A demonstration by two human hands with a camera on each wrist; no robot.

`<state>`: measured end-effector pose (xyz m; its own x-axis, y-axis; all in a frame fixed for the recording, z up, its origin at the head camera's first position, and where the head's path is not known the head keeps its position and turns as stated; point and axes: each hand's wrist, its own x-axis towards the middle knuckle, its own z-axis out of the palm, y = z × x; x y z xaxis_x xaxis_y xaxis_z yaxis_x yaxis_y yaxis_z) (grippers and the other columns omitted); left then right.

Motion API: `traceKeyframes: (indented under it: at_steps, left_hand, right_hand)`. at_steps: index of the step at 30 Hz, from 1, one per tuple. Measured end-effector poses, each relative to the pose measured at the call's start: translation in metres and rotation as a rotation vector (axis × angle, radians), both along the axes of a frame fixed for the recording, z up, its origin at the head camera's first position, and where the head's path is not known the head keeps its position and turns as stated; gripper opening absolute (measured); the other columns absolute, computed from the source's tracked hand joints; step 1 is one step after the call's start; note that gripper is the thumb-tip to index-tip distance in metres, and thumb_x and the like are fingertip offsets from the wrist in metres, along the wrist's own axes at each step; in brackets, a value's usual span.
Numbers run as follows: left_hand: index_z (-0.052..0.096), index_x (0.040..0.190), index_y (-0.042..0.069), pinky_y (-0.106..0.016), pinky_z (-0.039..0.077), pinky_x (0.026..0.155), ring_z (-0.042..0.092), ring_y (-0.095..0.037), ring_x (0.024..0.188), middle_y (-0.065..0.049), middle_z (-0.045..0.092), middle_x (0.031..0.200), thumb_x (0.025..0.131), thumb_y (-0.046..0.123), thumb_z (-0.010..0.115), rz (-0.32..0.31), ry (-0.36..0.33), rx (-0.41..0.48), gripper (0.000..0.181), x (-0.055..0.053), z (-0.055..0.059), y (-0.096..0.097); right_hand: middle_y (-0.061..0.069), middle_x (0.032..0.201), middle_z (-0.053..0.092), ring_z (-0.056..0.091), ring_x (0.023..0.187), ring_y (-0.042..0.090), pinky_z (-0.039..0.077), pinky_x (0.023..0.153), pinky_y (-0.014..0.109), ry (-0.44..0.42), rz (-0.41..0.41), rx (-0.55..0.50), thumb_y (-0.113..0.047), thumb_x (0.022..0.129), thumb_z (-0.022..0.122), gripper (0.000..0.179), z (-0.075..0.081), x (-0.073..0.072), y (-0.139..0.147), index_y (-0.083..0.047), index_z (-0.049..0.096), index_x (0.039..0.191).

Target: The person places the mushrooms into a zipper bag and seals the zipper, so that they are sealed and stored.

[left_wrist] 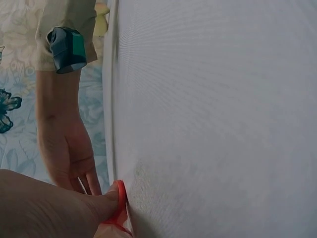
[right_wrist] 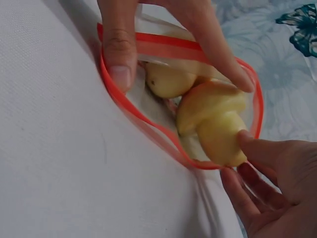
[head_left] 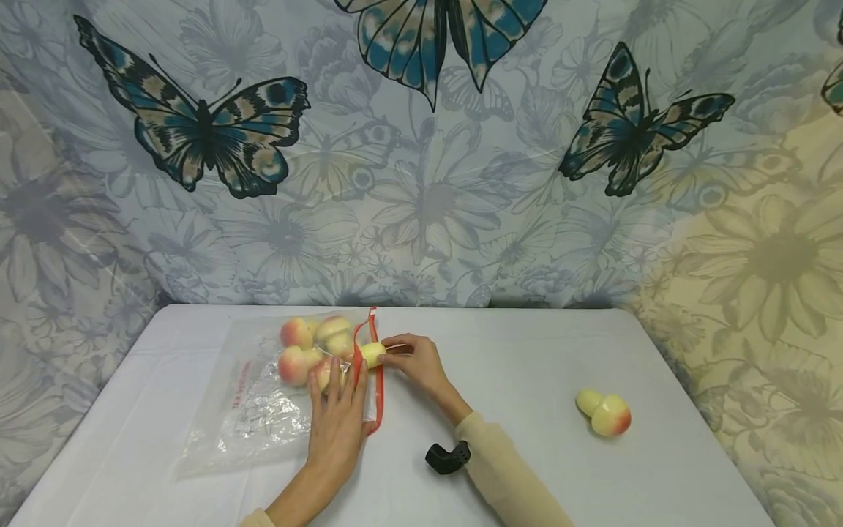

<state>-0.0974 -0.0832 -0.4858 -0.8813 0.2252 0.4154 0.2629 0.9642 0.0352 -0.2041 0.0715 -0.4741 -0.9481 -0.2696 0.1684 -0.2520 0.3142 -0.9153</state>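
Note:
A clear plastic bag [head_left: 266, 424] with a red-edged mouth lies on its side, with several yellow, red-blushed mushroom-shaped pieces inside. My left hand [head_left: 337, 432] rests on the bag by its mouth, fingers straight and spread. Its thumb [right_wrist: 121, 74] lies against the red rim [right_wrist: 168, 44], and a fingertip reaches over the opposite side of the gaping mouth. My right hand [head_left: 418, 364] pinches the narrow stem end of one mushroom-shaped piece [right_wrist: 223, 134]. The wide end of that piece is inside the bag mouth, close to another piece [right_wrist: 171, 79].
One more mushroom-shaped piece [head_left: 609, 415] lies on the right side of the white table [head_left: 527, 351]. A black wrist device [head_left: 448, 458] sits at my right sleeve. Behind the table's far edge hangs a butterfly-patterned cloth [head_left: 435, 234].

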Motion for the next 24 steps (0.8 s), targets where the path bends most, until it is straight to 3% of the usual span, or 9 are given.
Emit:
traceKeyframes:
  at_steps: [11, 18, 24]
  left_hand:
    - [0.037, 0.149, 0.0, -0.055, 0.011, 0.118, 0.019, -0.041, 0.146, -0.019, 0.04, 0.151, 0.065, 0.039, 0.085, 0.008, -0.06, -0.035, 0.103, 0.0, 0.003, 0.001]
    - [0.037, 0.148, -0.002, -0.052, 0.013, 0.119, 0.019, -0.041, 0.146, -0.02, 0.039, 0.152, 0.065, 0.039, 0.084, -0.008, -0.039, -0.037, 0.104, 0.0, 0.002, 0.0]
    - [0.039, 0.147, -0.002, -0.053, 0.016, 0.118, 0.021, -0.042, 0.145, -0.019, 0.04, 0.151, 0.065, 0.042, 0.083, 0.001, -0.026, -0.051, 0.103, 0.001, 0.002, 0.0]
  right_hand:
    - [0.021, 0.099, 0.072, 0.072, 0.089, 0.032, 0.057, 0.075, 0.025, 0.01, 0.067, -0.015, -0.003, 0.082, 0.076, 0.026, -0.004, 0.008, -0.009, 0.007, 0.071, 0.106]
    - [0.023, 0.098, 0.072, 0.071, 0.089, 0.034, 0.057, 0.076, 0.023, 0.015, 0.132, -0.003, 0.001, 0.083, 0.074, 0.022, -0.002, 0.015, -0.01, 0.009, 0.071, 0.103]
    - [0.02, 0.098, 0.073, 0.071, 0.091, 0.03, 0.056, 0.077, 0.023, 0.006, 0.172, 0.066, 0.001, 0.087, 0.07, 0.017, 0.002, 0.018, -0.008, 0.008, 0.073, 0.102]
